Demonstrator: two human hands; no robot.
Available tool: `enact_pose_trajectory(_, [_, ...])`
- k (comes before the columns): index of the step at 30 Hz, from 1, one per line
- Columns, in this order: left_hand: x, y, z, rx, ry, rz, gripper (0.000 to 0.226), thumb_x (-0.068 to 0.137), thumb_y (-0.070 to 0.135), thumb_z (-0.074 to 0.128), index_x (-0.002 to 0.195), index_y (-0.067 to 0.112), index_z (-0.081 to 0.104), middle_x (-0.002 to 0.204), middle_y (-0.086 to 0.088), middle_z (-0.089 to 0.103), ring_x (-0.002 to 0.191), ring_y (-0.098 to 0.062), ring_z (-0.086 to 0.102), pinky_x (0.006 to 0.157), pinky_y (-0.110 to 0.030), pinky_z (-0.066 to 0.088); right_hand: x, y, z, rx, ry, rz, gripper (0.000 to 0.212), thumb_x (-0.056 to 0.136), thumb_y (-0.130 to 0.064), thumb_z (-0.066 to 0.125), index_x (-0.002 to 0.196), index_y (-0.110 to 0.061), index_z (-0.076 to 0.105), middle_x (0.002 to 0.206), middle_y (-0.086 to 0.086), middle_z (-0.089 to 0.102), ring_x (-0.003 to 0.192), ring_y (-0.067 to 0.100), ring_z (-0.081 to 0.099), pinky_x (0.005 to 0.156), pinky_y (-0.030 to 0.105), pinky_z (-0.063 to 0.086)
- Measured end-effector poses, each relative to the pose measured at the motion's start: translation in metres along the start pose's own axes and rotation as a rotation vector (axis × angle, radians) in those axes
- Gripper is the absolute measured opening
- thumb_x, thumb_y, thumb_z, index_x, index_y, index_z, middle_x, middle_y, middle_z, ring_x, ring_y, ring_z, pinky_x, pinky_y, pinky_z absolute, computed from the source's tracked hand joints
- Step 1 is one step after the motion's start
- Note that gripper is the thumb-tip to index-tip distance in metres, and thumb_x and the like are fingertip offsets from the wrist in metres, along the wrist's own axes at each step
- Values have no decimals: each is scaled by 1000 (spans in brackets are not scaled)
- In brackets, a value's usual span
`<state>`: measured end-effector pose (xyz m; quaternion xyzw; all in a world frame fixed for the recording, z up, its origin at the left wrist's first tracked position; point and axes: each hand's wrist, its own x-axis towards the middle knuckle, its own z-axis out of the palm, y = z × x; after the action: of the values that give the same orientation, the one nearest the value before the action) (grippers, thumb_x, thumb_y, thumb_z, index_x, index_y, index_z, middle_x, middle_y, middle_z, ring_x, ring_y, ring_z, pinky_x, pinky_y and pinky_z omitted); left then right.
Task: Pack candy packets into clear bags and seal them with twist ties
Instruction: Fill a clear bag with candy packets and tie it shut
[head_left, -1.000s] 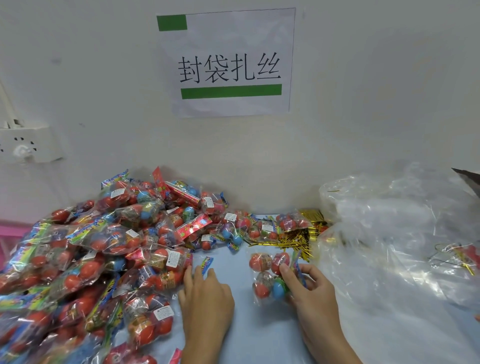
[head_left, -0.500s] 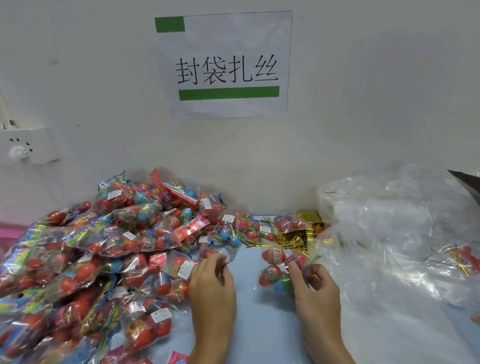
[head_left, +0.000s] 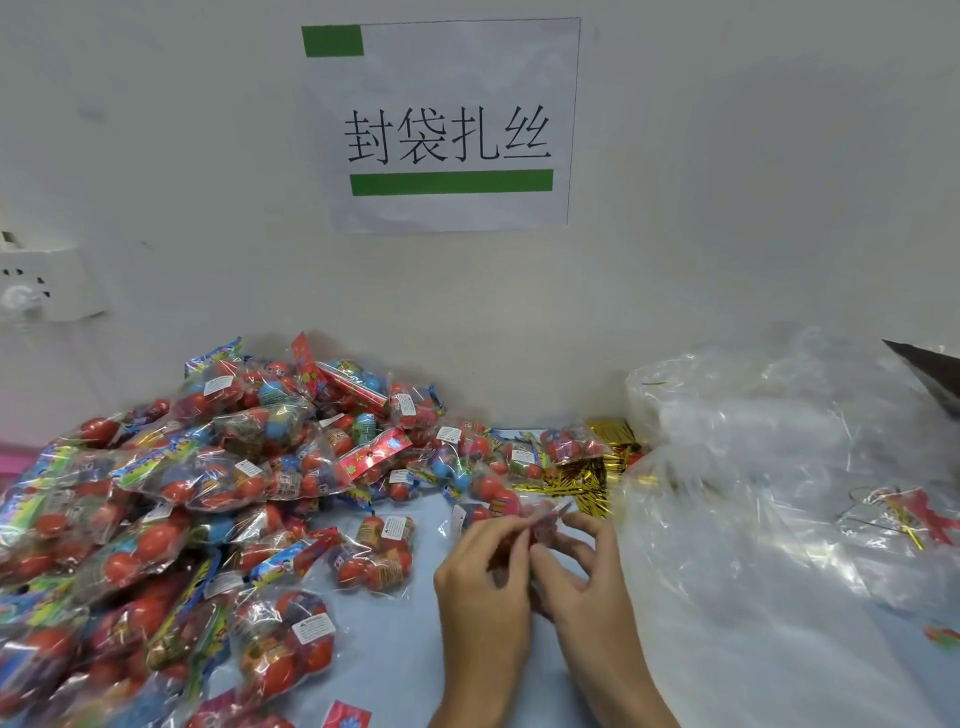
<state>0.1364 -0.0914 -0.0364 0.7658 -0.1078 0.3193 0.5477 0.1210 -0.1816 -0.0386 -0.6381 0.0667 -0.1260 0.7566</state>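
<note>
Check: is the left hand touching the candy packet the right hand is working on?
Touching. Head view: left hand fingertips pinch the top of the candy packet, meeting the right hand fingers on the same packet; no gap shows between them.

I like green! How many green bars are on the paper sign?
2. One small green bar at the sign's top left corner, one long green bar under the writing.

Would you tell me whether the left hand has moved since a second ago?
Yes. The left hand has shifted right, away from the candy pile, meeting the right hand on one candy packet.
</note>
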Motion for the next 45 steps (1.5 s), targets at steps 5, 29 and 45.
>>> enact_pose_trajectory(5, [-2, 4, -1, -69, -92, -46, 29, 90, 8, 70, 99, 35, 64, 89, 19, 68, 87, -2, 67, 74, -18, 56, 3, -5, -3, 190, 1, 103, 62, 80, -36, 71, 135, -34, 44, 117, 11, 70, 90, 22, 76, 67, 39, 62])
enact_pose_trajectory(29, [26, -18, -47, -1397, 48, -803, 67, 97, 54, 36, 131, -1, 54, 129, -22, 63, 118, -35, 62, 101, -47, 42, 10, 3, -12, -90, 308, 28, 30, 97, -12, 56, 116, -35, 58, 98, 10, 74, 88, 28, 73, 82, 48, 61])
enact_pose_trajectory(45, [18, -26, -13, -578, -255, -683, 54, 72, 56, 68, 122, 40, 56, 99, 5, 75, 95, -15, 73, 79, -38, 59, 5, 1, -2, 431, -164, 148, 43, 85, -40, 64, 123, -21, 68, 118, 14, 72, 109, 33, 70, 85, 50, 59])
